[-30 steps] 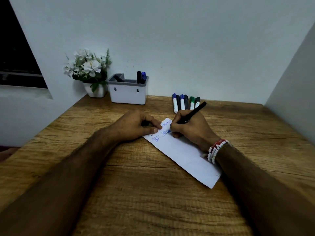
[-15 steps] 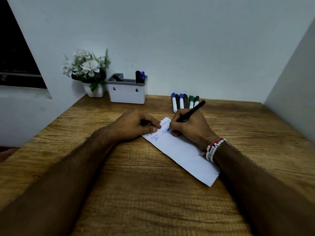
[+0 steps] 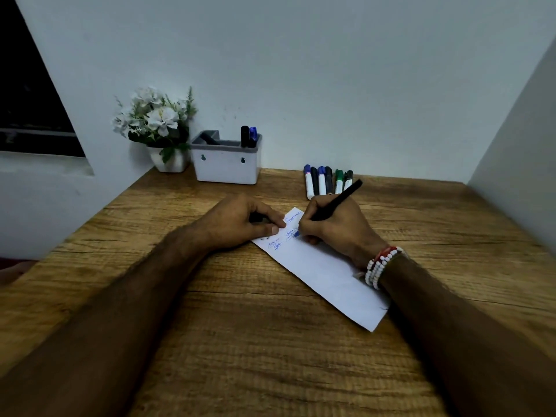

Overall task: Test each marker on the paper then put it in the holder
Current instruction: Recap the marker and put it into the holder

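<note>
Blue ink marks the paper [image 3: 325, 272] just under the fingertips of the right hand [image 3: 334, 228], which pinch the black marker [image 3: 338, 198] tip-down on the sheet. The left hand [image 3: 237, 221] curls round what looks like a dark cap [image 3: 255, 218], its thumb pinning the sheet's edge. If that thumb lifts, the light strip could skid and smear, and since the holder [image 3: 227, 164] stands well beyond the left knuckles, the uncapped tip might streak the table [image 3: 270, 356] on the way.
</note>
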